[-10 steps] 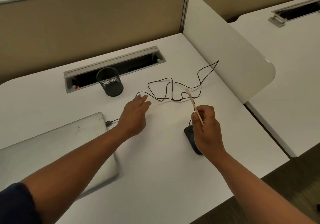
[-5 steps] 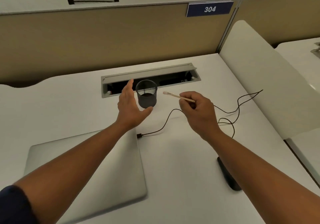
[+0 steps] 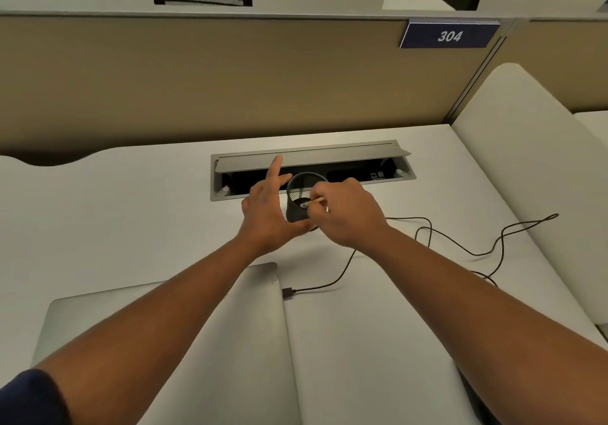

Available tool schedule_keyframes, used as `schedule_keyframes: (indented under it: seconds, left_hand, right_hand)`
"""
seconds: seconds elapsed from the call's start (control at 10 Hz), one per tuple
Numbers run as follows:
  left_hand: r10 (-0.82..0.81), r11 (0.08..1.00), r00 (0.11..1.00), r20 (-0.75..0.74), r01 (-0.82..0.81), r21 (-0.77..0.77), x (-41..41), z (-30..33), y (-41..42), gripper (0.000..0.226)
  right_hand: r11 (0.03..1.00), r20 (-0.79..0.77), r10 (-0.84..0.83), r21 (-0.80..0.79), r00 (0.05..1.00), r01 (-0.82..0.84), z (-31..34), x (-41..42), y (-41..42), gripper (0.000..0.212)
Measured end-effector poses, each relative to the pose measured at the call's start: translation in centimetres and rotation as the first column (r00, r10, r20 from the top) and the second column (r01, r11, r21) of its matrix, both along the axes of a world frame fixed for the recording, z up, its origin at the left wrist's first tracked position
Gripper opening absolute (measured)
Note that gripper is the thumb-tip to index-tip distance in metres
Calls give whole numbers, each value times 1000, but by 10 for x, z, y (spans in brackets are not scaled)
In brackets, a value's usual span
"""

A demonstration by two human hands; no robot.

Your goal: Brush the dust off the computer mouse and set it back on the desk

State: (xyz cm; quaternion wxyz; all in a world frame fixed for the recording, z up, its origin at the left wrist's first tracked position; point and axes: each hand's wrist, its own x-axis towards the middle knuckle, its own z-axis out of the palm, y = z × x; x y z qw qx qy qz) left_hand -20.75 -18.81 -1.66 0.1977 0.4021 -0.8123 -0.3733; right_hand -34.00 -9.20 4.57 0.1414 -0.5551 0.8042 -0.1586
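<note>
Mid-frame, I see left hand [image 3: 266, 207] spread, fingers straight, cupping the mesh cup [image 3: 301, 206]. Right hand [image 3: 350, 215] pinches the brush [image 3: 314, 201], tip pointing left into cup. Mouse hidden, table [image 3: 131, 214] lower right.

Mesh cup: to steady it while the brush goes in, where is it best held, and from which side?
Probably the side wall of the mesh cup, low down, from the left. It stands upright, the right hand with the brush fills the mouth, and the left hand already lies open against that flank.
</note>
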Motion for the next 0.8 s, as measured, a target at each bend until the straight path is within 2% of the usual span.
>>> schedule_keyframes:
  seconds: [0.2, 0.5, 0.7, 0.8]
  left_hand:
    - [47, 999, 998, -31, -47, -20, -5, -5, -7, 121]
    - [52, 998, 998, -28, -53, -19, -6, -9, -11, 124]
    - [-6, 999, 999, 43, 7, -35, -2, -1, -7, 122]
    - [0, 995, 996, 91, 8, -95, 2, 12, -2, 109]
  right_hand:
    - [997, -158, -7, 81, 987, 20, -5, 1, -16, 23]
    - [991, -199, 30, 136, 980, -2, -15, 3, -19, 24]
    - [992, -180, 48, 123, 982, -26, -10, 6, -7, 44]
    - [999, -162, 20, 29, 987, -16, -2, 6, 6, 54]
